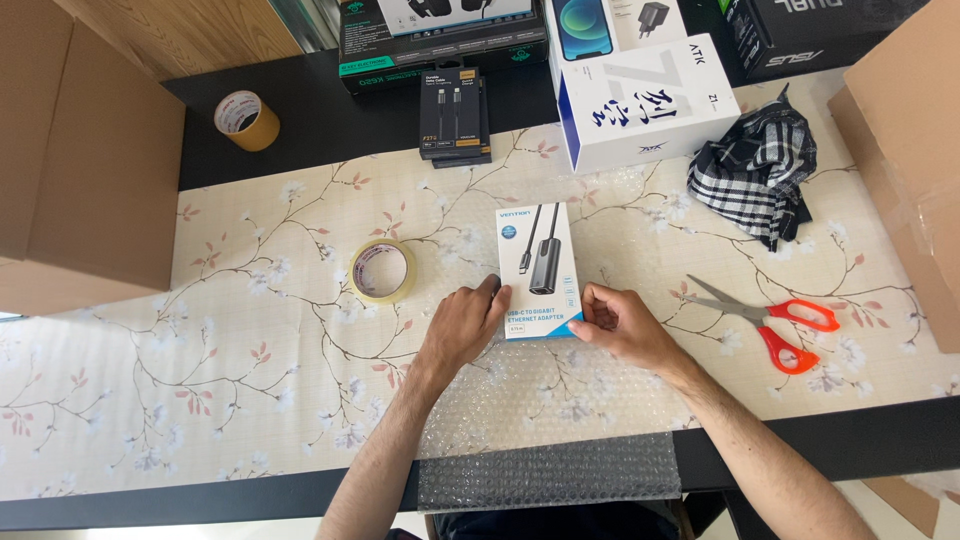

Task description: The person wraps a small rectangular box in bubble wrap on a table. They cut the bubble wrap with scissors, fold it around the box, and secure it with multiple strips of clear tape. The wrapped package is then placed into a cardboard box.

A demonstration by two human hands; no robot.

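White-and-blue adapter box (540,268) between left hand (462,325) and right hand (622,325) on bubble wrap (560,440).

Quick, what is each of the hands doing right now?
Left hand: closed on the left edge of the small adapter box.
Right hand: pinching the box's lower right corner, over the bubble wrap.

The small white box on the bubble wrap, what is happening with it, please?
A person holds a small white adapter box flat on a sheet of bubble wrap with both bare hands: the left hand at its lower left corner, the right hand at its lower right. A roll of clear tape lies to the left, orange-handled scissors to the right, both untouched.
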